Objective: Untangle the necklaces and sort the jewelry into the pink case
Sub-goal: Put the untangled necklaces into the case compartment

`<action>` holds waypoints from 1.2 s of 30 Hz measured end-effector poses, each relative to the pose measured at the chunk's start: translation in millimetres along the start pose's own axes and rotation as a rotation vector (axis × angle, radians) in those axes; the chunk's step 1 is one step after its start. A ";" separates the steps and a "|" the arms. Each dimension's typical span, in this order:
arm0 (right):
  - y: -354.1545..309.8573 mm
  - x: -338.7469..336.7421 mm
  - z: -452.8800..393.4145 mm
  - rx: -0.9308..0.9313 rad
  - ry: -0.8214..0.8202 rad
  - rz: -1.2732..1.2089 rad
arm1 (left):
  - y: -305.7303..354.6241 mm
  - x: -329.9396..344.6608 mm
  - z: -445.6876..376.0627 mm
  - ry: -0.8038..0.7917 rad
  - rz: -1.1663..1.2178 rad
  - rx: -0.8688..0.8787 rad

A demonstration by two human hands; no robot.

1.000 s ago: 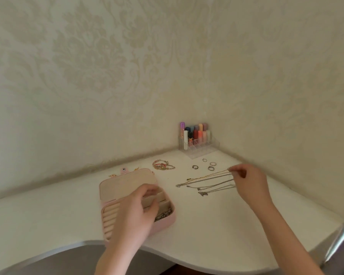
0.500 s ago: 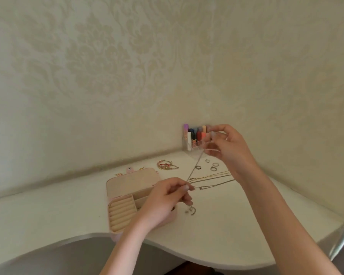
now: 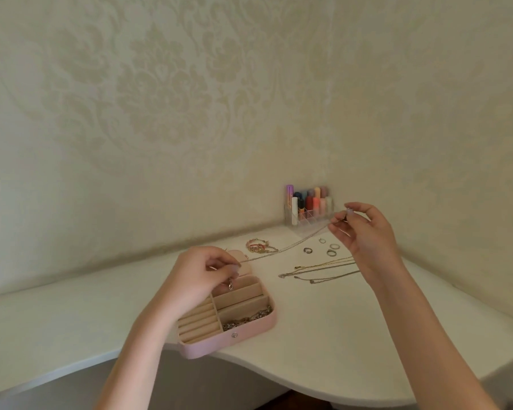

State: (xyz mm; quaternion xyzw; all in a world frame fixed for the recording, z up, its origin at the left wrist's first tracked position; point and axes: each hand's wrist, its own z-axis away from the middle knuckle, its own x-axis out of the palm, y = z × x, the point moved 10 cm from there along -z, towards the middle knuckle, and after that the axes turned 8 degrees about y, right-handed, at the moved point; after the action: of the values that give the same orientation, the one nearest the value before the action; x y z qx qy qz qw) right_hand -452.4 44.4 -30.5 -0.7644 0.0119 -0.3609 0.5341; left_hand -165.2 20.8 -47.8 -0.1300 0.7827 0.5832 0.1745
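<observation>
The open pink case [image 3: 219, 341] lies at the desk's front edge, with chains in its front right compartment. A thin silver necklace [image 3: 288, 247] stretches taut between my hands. My left hand [image 3: 202, 273] pinches one end above the case, a small pendant dangling under the fingers. My right hand [image 3: 362, 232] pinches the other end, raised near the lipstick holder. Further necklaces [image 3: 317, 272] lie spread on the desk right of the case. Several rings [image 3: 323, 250] and a bracelet pile [image 3: 259, 245] lie behind them.
A clear holder with lipsticks [image 3: 308, 207] stands in the wall corner. The white desk [image 3: 323, 335] has a curved front edge close to the case. Patterned walls close in behind and on the right.
My hands have drawn apart, pulling the necklace out long. The left hand moved back over the case. The right hand shifted right and lower.
</observation>
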 end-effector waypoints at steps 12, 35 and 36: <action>38.2 4.2 11.3 0.092 -0.064 0.076 | -31.4 14.4 7.2 -0.057 0.049 -0.128; 73.4 44.9 47.6 0.055 -0.253 0.641 | -31.4 -8.4 23.6 0.060 -0.037 -0.019; 80.5 42.2 49.9 0.061 -0.283 0.734 | -31.5 -7.9 25.6 0.058 -0.066 -0.012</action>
State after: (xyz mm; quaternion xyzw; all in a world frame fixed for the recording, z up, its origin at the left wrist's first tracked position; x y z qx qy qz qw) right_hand -363.5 33.1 -82.7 -0.7352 0.1999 -0.0369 0.6467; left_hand -142.2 36.3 -78.3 -0.1735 0.7792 0.5778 0.1702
